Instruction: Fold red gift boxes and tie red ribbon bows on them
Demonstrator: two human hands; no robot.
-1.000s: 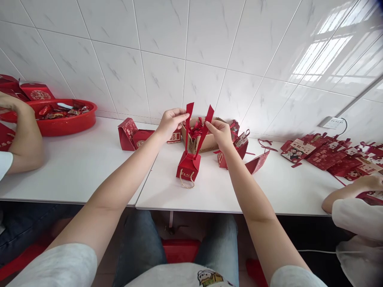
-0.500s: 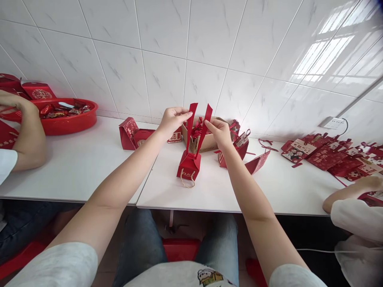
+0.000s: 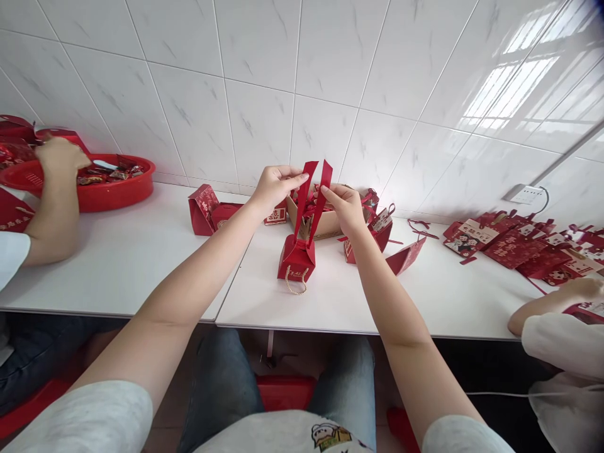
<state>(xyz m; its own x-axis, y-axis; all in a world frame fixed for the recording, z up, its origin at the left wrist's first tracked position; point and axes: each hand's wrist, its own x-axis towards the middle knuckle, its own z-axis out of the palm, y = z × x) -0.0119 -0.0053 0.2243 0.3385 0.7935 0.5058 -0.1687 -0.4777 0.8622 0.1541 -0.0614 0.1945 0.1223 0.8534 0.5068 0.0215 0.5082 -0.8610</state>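
A small red gift box (image 3: 296,259) with a gold cord handle (image 3: 296,289) stands on the white table in front of me. Two ends of a red ribbon (image 3: 302,211) rise from its top in a narrow V. My left hand (image 3: 278,189) pinches the left end between thumb and fingers. The right end is pinched by my right hand (image 3: 345,204), just below its tip. Directly behind the ribbon sits a cardboard box (image 3: 325,228) of red ribbon pieces, partly hidden by my right hand.
Red boxes (image 3: 204,211) stand left of centre, and a folded red card (image 3: 406,255) lies to the right. Many red gift bags (image 3: 509,242) line the far right. A red basin (image 3: 117,196) of wrapped sweets stands left, under a co-worker's hand (image 3: 59,154). Another person's arm (image 3: 552,302) rests at right.
Both ribbon tips have come closer together, my left hand shifting slightly right. The gift box has moved a little. At left, the co-worker's hand has risen over the basin.
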